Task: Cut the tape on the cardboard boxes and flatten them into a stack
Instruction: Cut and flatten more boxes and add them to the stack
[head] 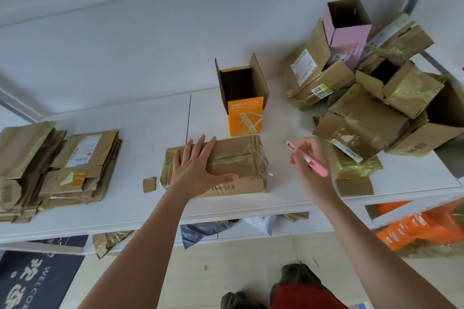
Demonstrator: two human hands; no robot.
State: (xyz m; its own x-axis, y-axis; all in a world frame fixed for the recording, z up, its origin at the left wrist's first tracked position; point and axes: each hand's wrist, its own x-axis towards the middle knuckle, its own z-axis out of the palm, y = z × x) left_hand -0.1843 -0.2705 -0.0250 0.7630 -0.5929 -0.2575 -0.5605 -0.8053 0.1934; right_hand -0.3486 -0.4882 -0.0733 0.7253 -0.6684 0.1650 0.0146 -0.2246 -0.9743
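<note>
A taped brown cardboard box [241,160] lies closed on the white table [140,128] right in front of me. My left hand [198,167] presses flat on its top, fingers spread. My right hand [310,158] hovers to the right of the box and grips a pink box cutter [307,159], its tip pointing up and left, apart from the box. On the table's left side sits a stack of flattened boxes [57,165]. At the right is a pile of unflattened boxes [376,98].
An open orange box [244,108] stands upright just behind the taped box. A tall pink box [347,32] tops the right pile. A small cardboard scrap [149,184] lies left of the taped box. Below the table are orange stools [421,226], torn packaging and a dark doormat [32,281].
</note>
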